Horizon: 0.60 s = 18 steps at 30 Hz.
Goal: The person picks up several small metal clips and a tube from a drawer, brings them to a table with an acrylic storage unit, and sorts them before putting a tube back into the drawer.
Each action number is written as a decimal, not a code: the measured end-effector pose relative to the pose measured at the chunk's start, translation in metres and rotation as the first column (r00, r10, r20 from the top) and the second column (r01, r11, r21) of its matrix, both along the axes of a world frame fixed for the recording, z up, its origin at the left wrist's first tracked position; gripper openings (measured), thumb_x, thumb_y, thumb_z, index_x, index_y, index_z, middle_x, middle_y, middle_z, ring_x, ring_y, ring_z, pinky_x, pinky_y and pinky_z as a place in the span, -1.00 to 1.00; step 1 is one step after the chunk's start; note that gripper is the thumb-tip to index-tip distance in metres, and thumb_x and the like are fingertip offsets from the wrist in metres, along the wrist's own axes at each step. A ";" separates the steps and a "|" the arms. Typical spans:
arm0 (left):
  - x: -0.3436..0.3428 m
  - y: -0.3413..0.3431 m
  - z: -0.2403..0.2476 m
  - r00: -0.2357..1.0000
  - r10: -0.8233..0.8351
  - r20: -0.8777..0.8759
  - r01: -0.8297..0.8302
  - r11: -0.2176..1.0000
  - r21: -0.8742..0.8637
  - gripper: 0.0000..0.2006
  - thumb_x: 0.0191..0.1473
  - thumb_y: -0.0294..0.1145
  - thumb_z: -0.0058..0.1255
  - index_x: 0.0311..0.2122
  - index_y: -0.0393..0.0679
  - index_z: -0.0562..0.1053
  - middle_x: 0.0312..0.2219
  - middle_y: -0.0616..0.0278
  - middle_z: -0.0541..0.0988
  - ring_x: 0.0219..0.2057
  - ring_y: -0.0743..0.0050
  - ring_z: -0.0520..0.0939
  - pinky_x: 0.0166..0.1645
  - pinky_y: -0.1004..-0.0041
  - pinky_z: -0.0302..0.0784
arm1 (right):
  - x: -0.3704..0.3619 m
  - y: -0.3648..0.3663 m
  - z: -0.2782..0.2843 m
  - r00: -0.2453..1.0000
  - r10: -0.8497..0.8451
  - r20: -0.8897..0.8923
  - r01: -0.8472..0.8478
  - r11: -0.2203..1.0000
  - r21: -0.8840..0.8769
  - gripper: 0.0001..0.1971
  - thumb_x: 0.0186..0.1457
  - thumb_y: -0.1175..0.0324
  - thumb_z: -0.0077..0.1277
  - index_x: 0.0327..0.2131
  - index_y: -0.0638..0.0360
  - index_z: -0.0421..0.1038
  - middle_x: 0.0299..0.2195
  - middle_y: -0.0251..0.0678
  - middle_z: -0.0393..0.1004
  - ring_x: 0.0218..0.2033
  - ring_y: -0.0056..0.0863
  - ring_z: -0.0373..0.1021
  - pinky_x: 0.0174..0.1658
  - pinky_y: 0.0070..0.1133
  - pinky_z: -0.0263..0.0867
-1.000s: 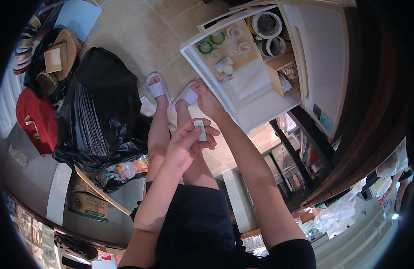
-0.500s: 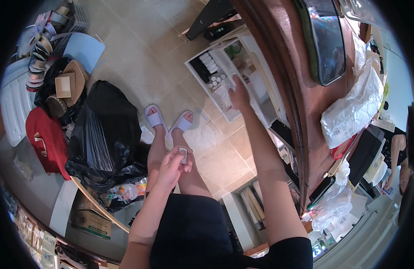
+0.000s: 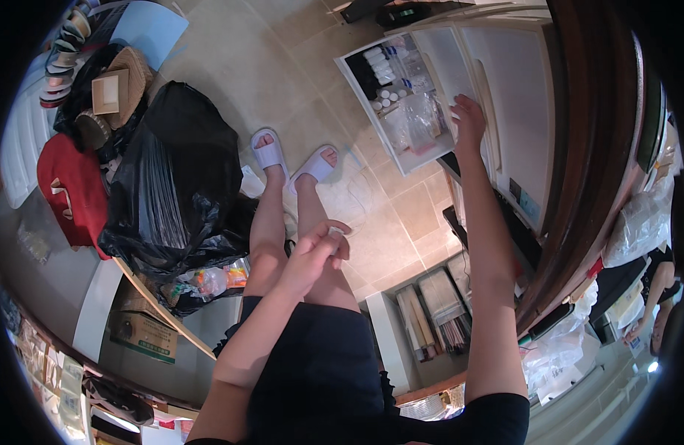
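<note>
My left hand is closed over my lap, around a small whitish piece mostly hidden by the fingers; its kind cannot be made out. My right arm reaches forward to an open white drawer. At the drawer's right side, against a white panel, is my right hand, fingers apart and no object seen in it. Inside the drawer lie white rolls, several small white-capped bottles and clear plastic bags.
A large black plastic bag fills the left, beside a red cloth item and ribbon spools. An open lower compartment holds packets near my right knee. The dark wooden table edge runs along the right.
My right hand has moved from over the drawer's contents to its right side. More of the drawer's contents now shows. The view has shifted; my left hand still grips the small piece.
</note>
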<state>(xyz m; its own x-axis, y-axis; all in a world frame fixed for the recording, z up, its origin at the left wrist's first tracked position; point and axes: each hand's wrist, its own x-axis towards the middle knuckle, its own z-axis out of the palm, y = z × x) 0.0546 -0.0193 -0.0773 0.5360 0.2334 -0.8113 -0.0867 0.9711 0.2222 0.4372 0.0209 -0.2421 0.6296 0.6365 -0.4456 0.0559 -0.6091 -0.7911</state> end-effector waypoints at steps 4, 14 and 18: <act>-0.010 -0.013 -0.014 0.995 0.099 -0.012 -0.099 0.995 0.018 -0.82 0.18 -0.37 -0.25 -0.15 -0.19 0.30 -0.49 0.25 0.47 -0.55 0.67 0.35 -0.40 0.67 0.28 | -0.024 0.006 0.083 0.305 -0.312 -0.900 0.833 0.546 0.093 -0.56 0.10 0.40 -0.29 0.07 0.33 0.07 0.03 -0.03 0.21 0.09 -0.17 0.14 0.10 -0.22 0.13; -0.012 -0.001 0.001 0.998 -0.025 0.054 0.007 0.949 0.315 -0.80 0.14 -0.50 -0.19 -0.12 -0.27 0.28 -0.37 0.17 0.50 -0.47 0.68 0.42 -0.34 0.67 0.35 | -0.037 -0.021 0.045 0.245 -0.290 -0.925 0.946 0.281 0.162 -0.74 -0.02 0.37 -0.22 -0.31 0.32 0.38 -0.35 -0.19 0.40 -0.27 -0.28 0.26 -0.04 -0.26 0.21; 0.013 0.025 0.016 0.996 -0.078 0.041 0.055 0.920 0.388 -0.82 0.11 -0.49 -0.11 -0.17 -0.30 0.35 -0.42 0.23 0.52 -0.47 0.69 0.47 -0.37 0.66 0.38 | -0.123 -0.036 0.063 0.155 -0.474 -0.867 0.946 0.325 -0.009 -0.77 0.00 0.36 -0.21 -0.33 0.25 0.39 -0.38 -0.24 0.38 -0.34 -0.32 0.24 -0.09 -0.31 0.21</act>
<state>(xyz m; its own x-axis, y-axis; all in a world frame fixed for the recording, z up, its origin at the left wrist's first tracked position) 0.0679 0.0055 -0.0610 0.6022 0.4849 -0.6342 -0.0476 0.8148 0.5778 0.3145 -0.0146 -0.1793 0.5723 0.2728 -0.7733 -0.7934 0.4228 -0.4379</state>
